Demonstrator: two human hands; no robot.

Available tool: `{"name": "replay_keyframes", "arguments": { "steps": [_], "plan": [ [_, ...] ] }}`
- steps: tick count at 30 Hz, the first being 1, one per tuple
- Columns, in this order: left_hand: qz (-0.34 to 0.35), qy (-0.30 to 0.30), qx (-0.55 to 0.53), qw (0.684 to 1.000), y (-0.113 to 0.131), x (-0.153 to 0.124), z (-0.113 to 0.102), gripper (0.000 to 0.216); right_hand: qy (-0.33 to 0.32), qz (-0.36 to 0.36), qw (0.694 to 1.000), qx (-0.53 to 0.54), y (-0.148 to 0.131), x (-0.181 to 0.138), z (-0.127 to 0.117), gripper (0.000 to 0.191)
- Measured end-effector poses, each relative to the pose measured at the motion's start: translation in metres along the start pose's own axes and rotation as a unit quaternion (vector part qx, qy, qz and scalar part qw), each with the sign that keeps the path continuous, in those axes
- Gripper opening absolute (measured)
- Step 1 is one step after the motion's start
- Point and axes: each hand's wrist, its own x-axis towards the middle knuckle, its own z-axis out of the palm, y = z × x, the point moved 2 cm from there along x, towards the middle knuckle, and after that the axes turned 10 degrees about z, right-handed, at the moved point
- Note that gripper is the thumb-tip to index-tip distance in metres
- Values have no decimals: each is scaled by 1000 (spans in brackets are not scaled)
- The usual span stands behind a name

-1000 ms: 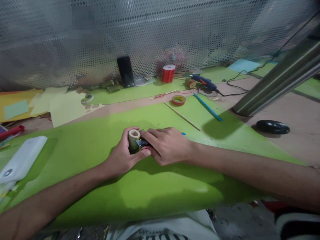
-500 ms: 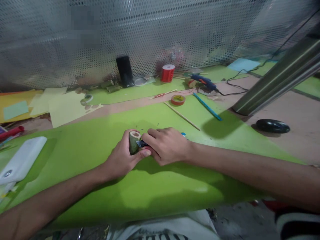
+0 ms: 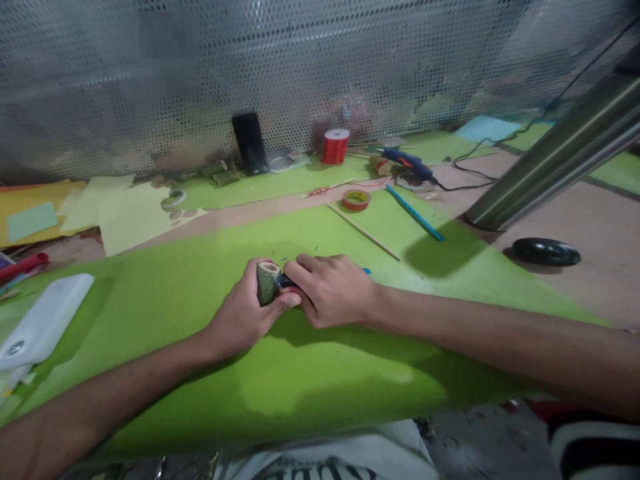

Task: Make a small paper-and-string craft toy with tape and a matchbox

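Note:
A short green bamboo piece [image 3: 267,288] with a pale, hollow top end stands tilted in my left hand [image 3: 245,310], whose fingers wrap its far side. My right hand [image 3: 333,290] is closed around a utility knife [image 3: 286,281]. The knife's dark front end and blade meet the right side of the bamboo, near its upper rim. A bit of the blue handle shows behind my right hand; the rest is hidden by the fingers. My left thumb lies against the fingers of my right hand. Tiny dark shavings lie on the green mat [image 3: 190,400] just beyond.
Beyond my hands lie a thin wooden stick [image 3: 364,232], a tape roll [image 3: 356,200] and a blue stick [image 3: 414,213]. Farther back are a red ribbon spool [image 3: 335,147], a glue gun [image 3: 407,163] and a phone [image 3: 250,143]. A metal post [image 3: 555,147] rises at right; a power bank [image 3: 47,320] lies left.
The knife blade has shifted slightly up along the bamboo's side, and less of it shows. Both hands have moved very little and keep their grips.

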Motion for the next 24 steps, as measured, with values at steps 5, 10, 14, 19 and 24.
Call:
{"name": "replay_keyframes", "arguments": {
  "steps": [5,10,14,19,24],
  "plan": [
    [10,-12,-27,1000,1,0,1,53,4,0,1000,6,0,0,2,35],
    [17,-18,-24,999,2,2,0,52,7,1,1000,9,0,0,1,35],
    [14,-16,-23,1000,2,2,0,52,-7,10,1000,14,0,0,1,35],
    [15,-9,-44,999,-1,-1,2,49,-3,33,999,31,0,1,-1,37],
    [12,-21,-76,997,-5,0,1,55,12,20,999,38,-1,-1,-2,38]
  ]
}}
